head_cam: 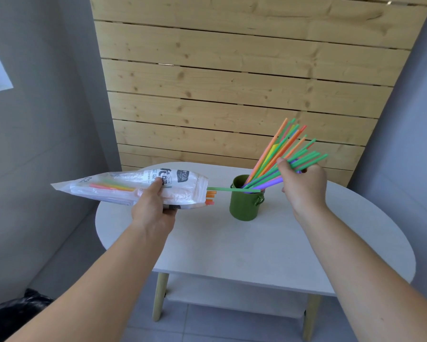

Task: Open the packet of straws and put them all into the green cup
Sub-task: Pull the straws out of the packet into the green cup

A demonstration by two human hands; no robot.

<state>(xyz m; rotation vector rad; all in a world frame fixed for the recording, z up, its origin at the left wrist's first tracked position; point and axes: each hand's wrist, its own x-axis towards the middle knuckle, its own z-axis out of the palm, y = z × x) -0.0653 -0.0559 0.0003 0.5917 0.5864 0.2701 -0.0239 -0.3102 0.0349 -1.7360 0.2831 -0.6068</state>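
My left hand (153, 206) grips a clear plastic straw packet (123, 187) held level over the table's left side, its open mouth facing right. Orange and red straw ends (210, 197) poke from the mouth, and one green straw (232, 190) reaches across to the rim of the green cup (244, 206). The cup stands upright on the table with a fan of several coloured straws (274, 154) leaning up and to the right. My right hand (301, 183) is closed around that bunch just right of the cup.
The white oval table (232, 243) has wooden legs and a lower shelf. A wooden slat panel (232, 82) stands behind it, with grey walls on both sides. A black bag (15, 312) lies on the floor at the lower left.
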